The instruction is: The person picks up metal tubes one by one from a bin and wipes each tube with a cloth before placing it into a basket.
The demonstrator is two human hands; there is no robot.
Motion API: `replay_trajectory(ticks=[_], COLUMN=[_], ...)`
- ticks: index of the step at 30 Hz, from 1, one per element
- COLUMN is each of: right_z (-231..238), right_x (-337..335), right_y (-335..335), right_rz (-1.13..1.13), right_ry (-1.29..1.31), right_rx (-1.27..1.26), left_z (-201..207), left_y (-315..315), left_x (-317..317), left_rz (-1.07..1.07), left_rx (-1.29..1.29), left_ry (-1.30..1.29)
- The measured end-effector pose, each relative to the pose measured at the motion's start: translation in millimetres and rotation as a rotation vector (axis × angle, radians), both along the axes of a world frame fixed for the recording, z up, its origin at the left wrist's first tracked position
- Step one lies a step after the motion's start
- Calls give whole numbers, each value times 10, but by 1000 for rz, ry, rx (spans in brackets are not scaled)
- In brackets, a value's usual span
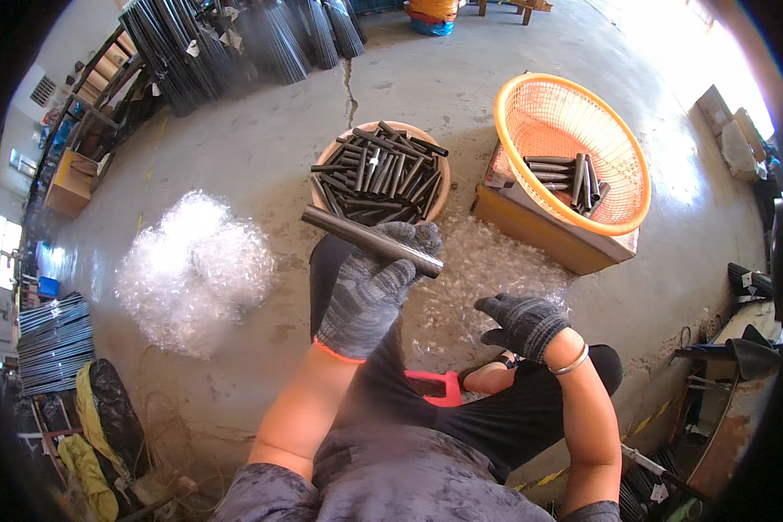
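My left hand (364, 297), in a grey knit glove with an orange cuff, is wrapped round a short dark tube (344, 230). The tube slants from upper left to lower right, in front of a round pinkish tub (445, 178) heaped with similar dark tubes (378, 170). Lower and to the right, my right hand (525, 325), also gloved, hangs over my knee with its thumb apart from its fingers and nothing visible between them. Beyond it, an orange plastic basket (622, 144) tilts on a cardboard box (531, 228), with several dark tubes (574, 178) inside.
A heap of clear plastic film (196, 274) lies on the floor at left, and clear scraps (483, 278) lie below the box. Bundles of long dark rods (183, 52) stand at the far left. Under me shows a red seat (439, 389). Bluish rods (56, 344) lie stacked at far left.
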State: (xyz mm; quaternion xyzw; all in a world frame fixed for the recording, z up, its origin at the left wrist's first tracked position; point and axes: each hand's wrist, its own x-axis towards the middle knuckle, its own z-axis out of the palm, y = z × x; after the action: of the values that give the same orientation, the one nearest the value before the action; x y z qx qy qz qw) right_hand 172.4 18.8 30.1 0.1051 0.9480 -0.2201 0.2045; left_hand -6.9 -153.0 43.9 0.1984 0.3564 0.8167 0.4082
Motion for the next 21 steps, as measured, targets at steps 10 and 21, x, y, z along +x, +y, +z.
replay_trajectory(ticks=[10,21], right_z=[-348,-728], right_x=[6,-13], right_y=[507,795], right_rz=[-68,-24], right_ry=[-78,-71], right_rx=[-177,-87], left_z=[121,-364], left_y=[79,557], left_x=[-472,-1444], left_rz=[216,-123], left_rx=[-156,-1193], left_ry=[173,1090])
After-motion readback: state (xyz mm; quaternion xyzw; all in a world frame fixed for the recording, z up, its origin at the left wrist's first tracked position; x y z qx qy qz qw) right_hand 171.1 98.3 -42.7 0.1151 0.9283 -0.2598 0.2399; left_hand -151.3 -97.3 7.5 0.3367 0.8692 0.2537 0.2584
